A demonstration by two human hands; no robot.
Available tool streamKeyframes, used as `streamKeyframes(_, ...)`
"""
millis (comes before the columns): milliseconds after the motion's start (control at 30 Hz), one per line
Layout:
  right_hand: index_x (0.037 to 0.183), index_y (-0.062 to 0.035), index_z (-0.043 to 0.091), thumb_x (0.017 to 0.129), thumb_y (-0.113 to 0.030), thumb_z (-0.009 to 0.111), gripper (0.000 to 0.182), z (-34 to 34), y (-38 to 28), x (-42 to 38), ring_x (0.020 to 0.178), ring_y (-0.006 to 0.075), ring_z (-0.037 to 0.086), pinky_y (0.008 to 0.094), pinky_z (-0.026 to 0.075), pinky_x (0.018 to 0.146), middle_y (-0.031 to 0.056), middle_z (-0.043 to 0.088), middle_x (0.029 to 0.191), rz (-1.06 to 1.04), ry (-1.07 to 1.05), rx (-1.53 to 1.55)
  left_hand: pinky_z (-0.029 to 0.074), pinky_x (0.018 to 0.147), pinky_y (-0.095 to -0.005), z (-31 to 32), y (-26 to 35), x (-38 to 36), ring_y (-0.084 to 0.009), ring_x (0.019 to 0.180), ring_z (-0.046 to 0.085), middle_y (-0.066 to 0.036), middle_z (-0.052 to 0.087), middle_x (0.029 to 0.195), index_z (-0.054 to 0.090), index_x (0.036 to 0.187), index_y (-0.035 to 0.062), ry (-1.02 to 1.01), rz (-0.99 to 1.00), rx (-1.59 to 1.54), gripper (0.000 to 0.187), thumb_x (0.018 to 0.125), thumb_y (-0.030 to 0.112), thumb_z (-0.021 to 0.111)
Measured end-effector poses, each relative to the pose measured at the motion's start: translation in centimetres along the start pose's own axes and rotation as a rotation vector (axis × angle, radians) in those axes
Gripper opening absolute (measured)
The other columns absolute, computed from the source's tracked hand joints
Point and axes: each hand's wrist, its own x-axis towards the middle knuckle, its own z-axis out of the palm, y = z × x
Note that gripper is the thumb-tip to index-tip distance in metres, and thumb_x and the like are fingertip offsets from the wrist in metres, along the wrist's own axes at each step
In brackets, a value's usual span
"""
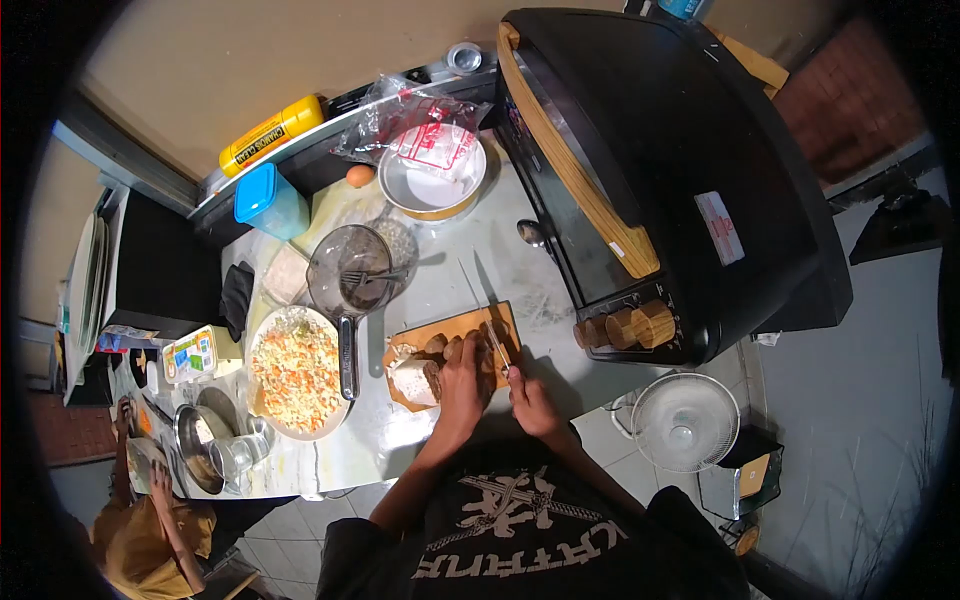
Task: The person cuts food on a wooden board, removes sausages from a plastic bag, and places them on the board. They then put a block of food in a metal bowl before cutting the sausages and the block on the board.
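A wooden cutting board [410, 343] lies on the counter in front of me. My right hand [533, 402], near the board's right corner, is closed round the handle of a knife [493, 334]. The blade points away from me across the board. My left hand [462, 388] is curled over brown food on the board, just left of the blade; its fingers partly hide the food. Brown food pieces [436, 345] show beside those fingers. A white-wrapped roll with a brown cut end [412, 381] lies left of my left hand.
Left of the board are a plate of shredded vegetables [296, 372] and a pan with a fork [350, 262]. A metal bowl [432, 185] and an egg [360, 176] stand behind. A black oven [680, 180] rises at right. Another person's hand [160, 485] works at lower left.
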Motion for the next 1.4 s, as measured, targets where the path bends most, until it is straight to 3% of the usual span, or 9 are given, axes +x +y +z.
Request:
streamKeyframes(267,0.072,0.0049,0.055,0.096,-0.024,0.047,0.039,0.8,0.6,-1.2,0.059,0.0417,0.055,0.0430,0.038,0.048,0.0266,0.051,0.062,-0.323,0.124,-0.093,0.048,0.066,-0.0440,0.0,-0.2,-0.2,-0.0407,0.079,0.060,-0.023,0.061,0.089,0.050,0.112,-0.0011,0.029,0.010,0.007,0.039,0.073,-0.004,0.057)
streamKeyframes(400,0.062,0.0019,0.050,0.095,-0.025,0.050,0.042,1.7,3.1,-0.7,0.053,0.0314,0.052,0.0424,0.038,0.051,0.0165,0.052,0.056,-0.154,0.096,-0.141,0.048,0.065,-0.0439,-0.3,0.1,0.0,-0.0402,0.078,0.060,-0.022,0.061,0.088,0.051,0.112,-0.0004,0.046,0.018,-0.031,0.036,0.076,-0.003,0.055)
streamKeyframes(600,0.067,0.0036,0.053,0.093,-0.021,0.053,0.036,0.4,-1.1,-1.0,0.058,0.0395,0.052,0.0460,0.037,0.052,0.0223,0.051,0.060,-0.099,0.101,-0.191,0.047,0.064,-0.0446,-0.3,0.4,0.1,-0.0396,0.075,0.059,-0.022,0.059,0.085,0.052,0.112,-0.0015,0.046,0.003,-0.009,0.037,0.075,-0.005,0.055)
streamKeyframes(667,0.072,0.0082,0.056,0.098,-0.034,0.037,0.053,-0.1,-1.8,-1.1,0.073,0.0472,0.056,0.0501,0.041,0.057,0.0317,0.051,0.067,-0.110,0.057,-0.231,0.047,0.065,-0.0444,-0.2,0.2,0.1,-0.0394,0.077,0.059,-0.022,0.059,0.086,0.052,0.113,-0.0019,0.032,-0.009,-0.018,0.038,0.074,-0.005,0.055)
streamKeyframes(1000,0.073,0.0094,0.055,0.098,-0.032,0.036,0.052,-0.4,-2.0,-1.1,0.078,0.0484,0.055,0.0510,0.041,0.061,0.0324,0.053,0.071,-0.206,0.055,-0.236,0.048,0.073,-0.0412,-0.6,0.2,0.3,-0.0387,0.088,0.058,-0.022,0.059,0.099,0.054,0.114,-0.0029,0.029,0.046,-0.054,0.045,0.069,-0.009,0.055)
streamKeyframes(1067,0.064,-0.0003,0.046,0.090,-0.014,0.058,0.032,0.5,-0.7,-0.6,0.049,0.0332,0.048,0.0432,0.034,0.047,0.0162,0.047,0.054,-0.424,0.229,-0.147,0.048,0.073,-0.0412,-1.0,0.4,0.5,-0.0385,0.087,0.059,-0.022,0.059,0.098,0.055,0.113,-0.0030,0.024,0.043,-0.067,0.045,0.068,-0.009,0.054)
streamKeyframes(1167,0.065,-0.0010,0.048,0.090,-0.013,0.058,0.029,0.7,0.1,-0.6,0.049,0.0311,0.049,0.0418,0.035,0.046,0.0147,0.049,0.056,-0.269,0.134,-0.068,0.048,0.071,-0.0408,-0.6,-0.3,0.3,-0.0383,0.084,0.059,-0.023,0.059,0.094,0.056,0.112,-0.0031,0.021,0.038,-0.087,0.046,0.067,-0.010,0.054)
streamKeyframes(1300,0.066,-0.0011,0.048,0.091,-0.015,0.057,0.030,0.6,0.4,-0.9,0.050,0.0305,0.051,0.0411,0.037,0.046,0.0141,0.051,0.056,-0.405,0.187,-0.169,0.048,0.069,-0.0393,-0.5,-0.2,0.5,-0.0377,0.079,0.060,-0.023,0.061,0.088,0.059,0.108,-0.0032,0.052,0.012,-0.089,0.044,0.065,-0.010,0.054)
streamKeyframes(1400,0.071,0.0073,0.055,0.096,-0.027,0.045,0.044,0.4,-0.3,-1.1,0.067,0.0441,0.057,0.0480,0.039,0.051,0.0297,0.053,0.067,-0.200,0.053,-0.145,0.048,0.068,-0.0379,-1.0,0.5,0.7,-0.0370,0.078,0.062,-0.021,0.062,0.085,0.061,0.104,-0.0036,0.075,-0.028,-0.119,0.037,0.069,-0.010,0.054)
